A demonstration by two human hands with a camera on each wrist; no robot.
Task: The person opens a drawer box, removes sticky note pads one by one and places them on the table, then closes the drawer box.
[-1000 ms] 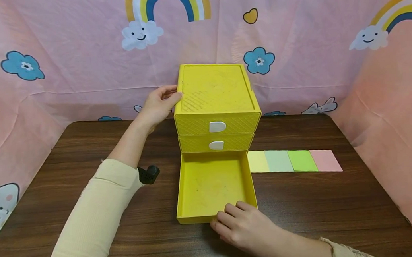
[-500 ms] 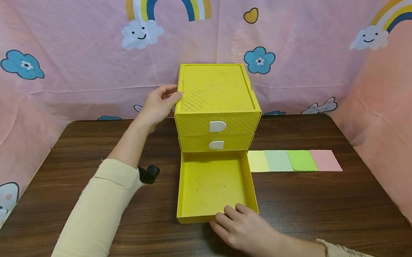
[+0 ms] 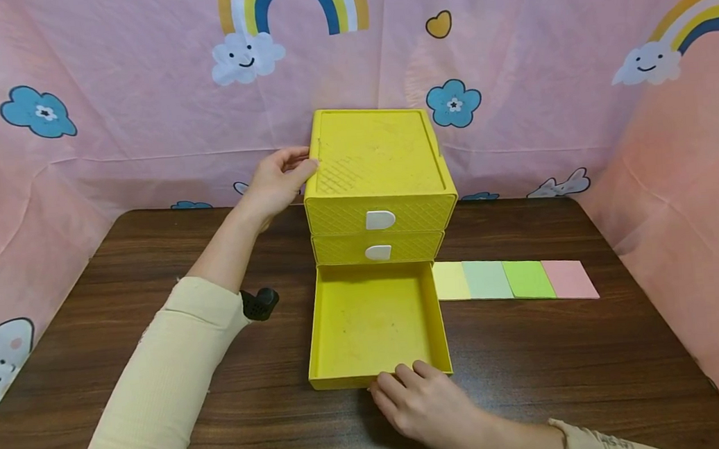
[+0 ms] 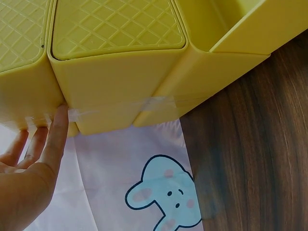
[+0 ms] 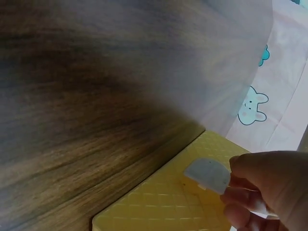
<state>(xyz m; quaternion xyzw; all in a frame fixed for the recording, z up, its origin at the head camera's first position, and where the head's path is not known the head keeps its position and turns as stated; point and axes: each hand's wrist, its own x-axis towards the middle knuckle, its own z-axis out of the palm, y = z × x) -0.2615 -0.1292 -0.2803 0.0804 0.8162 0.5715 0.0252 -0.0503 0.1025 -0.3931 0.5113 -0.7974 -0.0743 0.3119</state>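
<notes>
A yellow drawer cabinet (image 3: 379,150) stands upright, its bottom drawer (image 3: 373,328) pulled out and bare inside. The upper two drawers, with white tabs, are closed. My left hand (image 3: 275,185) rests against the cabinet's left side, thumb at the top edge. In the left wrist view its straight fingers (image 4: 58,130) touch the side wall. My right hand (image 3: 425,404) is at the front right of the pulled-out drawer. The right wrist view shows its thumb and fingers at the edge of the white drawer handle (image 5: 208,174), pinching it. The head view hides this handle.
Right of the cabinet, several sticky note pads (image 3: 531,280) in yellow, pale green, bright green and pink lie in a row on the dark wooden table (image 3: 532,358). A pink patterned cloth (image 3: 148,72) hangs behind the table and along its sides.
My right hand has lowered slightly at the drawer front, and its forearm has shifted a little left. The left hand, cabinet and pulled-out drawer hold their places.
</notes>
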